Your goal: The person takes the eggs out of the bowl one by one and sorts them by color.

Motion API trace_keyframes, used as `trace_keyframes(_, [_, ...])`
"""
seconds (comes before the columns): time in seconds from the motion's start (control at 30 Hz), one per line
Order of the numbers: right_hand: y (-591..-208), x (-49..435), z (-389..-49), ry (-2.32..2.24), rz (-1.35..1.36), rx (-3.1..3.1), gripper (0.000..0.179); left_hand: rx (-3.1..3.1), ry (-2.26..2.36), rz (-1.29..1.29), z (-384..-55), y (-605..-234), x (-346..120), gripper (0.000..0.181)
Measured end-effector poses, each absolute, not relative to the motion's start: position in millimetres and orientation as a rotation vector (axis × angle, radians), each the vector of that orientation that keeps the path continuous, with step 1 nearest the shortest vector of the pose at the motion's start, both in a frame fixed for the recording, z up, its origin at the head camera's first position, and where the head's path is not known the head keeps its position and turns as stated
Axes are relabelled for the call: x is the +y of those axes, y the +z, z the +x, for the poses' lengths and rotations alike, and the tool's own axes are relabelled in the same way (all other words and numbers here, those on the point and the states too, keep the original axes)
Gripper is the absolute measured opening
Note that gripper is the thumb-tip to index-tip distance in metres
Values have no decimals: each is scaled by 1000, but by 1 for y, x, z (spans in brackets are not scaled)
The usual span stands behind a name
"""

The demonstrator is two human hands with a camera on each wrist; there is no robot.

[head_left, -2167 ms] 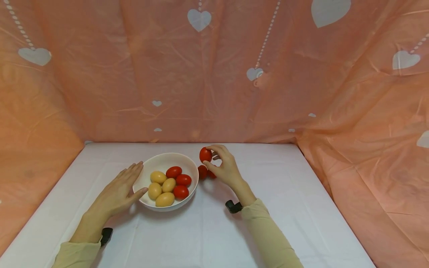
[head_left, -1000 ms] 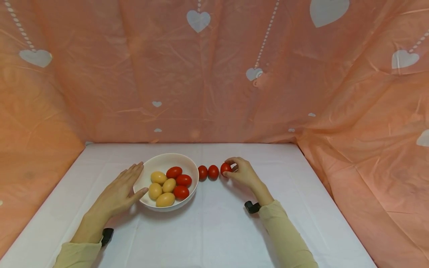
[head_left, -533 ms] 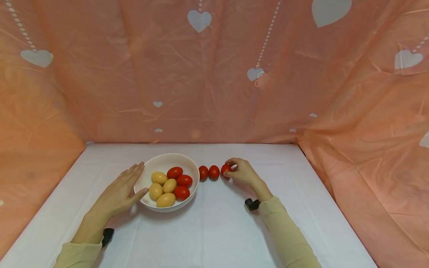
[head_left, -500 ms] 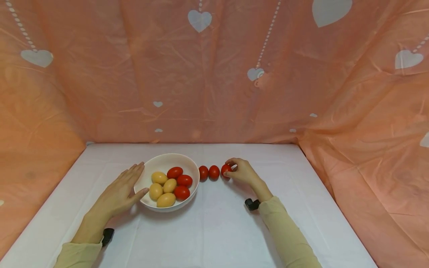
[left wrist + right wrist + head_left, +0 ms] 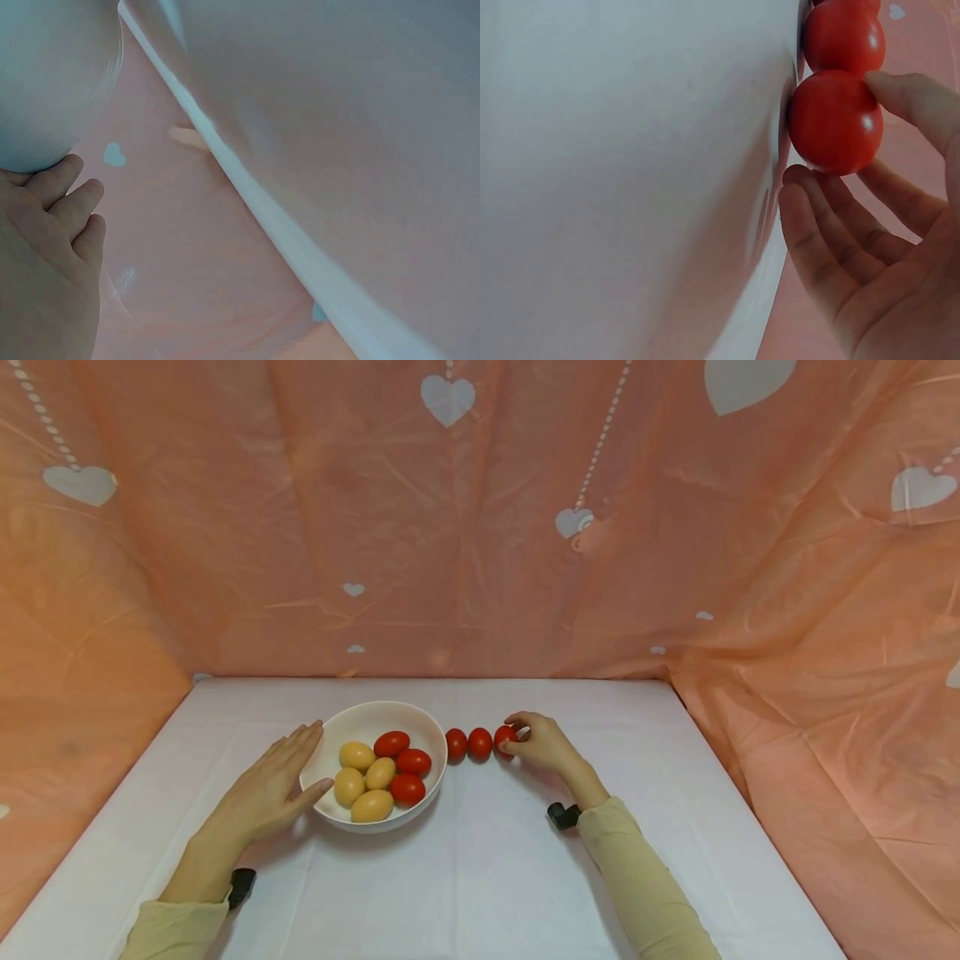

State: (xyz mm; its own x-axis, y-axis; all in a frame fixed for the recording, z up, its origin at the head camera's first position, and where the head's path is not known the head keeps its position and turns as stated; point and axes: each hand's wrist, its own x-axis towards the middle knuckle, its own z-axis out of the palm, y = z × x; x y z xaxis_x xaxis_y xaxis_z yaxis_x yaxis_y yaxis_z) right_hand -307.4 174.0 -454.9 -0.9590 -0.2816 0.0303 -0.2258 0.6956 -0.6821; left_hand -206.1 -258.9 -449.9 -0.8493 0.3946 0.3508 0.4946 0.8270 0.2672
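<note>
A white bowl (image 5: 341, 731) on the table holds several yellow egg-shaped pieces (image 5: 372, 806) and 3 red oval tomatoes (image 5: 407, 790). My left hand (image 5: 262, 789) rests against the bowl's left side, fingers extended and thumb by the near rim. In the left wrist view its fingertips touch the bowl's outer wall (image 5: 56, 90). To the right of the bowl, 3 more tomatoes stand in a row on the cloth. My right hand (image 5: 551, 747) pinches the rightmost tomato (image 5: 834, 124) between thumb and fingers. That tomato meets the middle tomato (image 5: 480, 744); the left tomato (image 5: 456, 745) is beside the bowl.
White cloth (image 5: 480, 877) covers the table. Orange sheeting (image 5: 480, 568) with pale hearts hangs behind and on both sides. A black wrist camera (image 5: 242, 887) is worn on the left wrist, and another black camera (image 5: 564, 816) on the right.
From above the row, my right hand has brought its tomato right and down onto the table at the row's right end. It has hardly moved since. My left hand stays at the bowl.
</note>
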Motion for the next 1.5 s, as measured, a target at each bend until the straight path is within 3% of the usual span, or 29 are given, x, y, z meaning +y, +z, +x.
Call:
trace_keyframes(0.6, [-450,171,-303,-1192,-483,2898,48,-2753,-527,-658,-204,-450,-261,83])
trace_keyframes(1.1, [-422,122,-291,-1350,-1003,2944,35,-2753,-523,-669,-205,-449,-260,83])
trace_keyframes(1.5, [-412,75,-282,-1214,-1258,2840,33,-2718,-525,-695,-205,-449,-259,82])
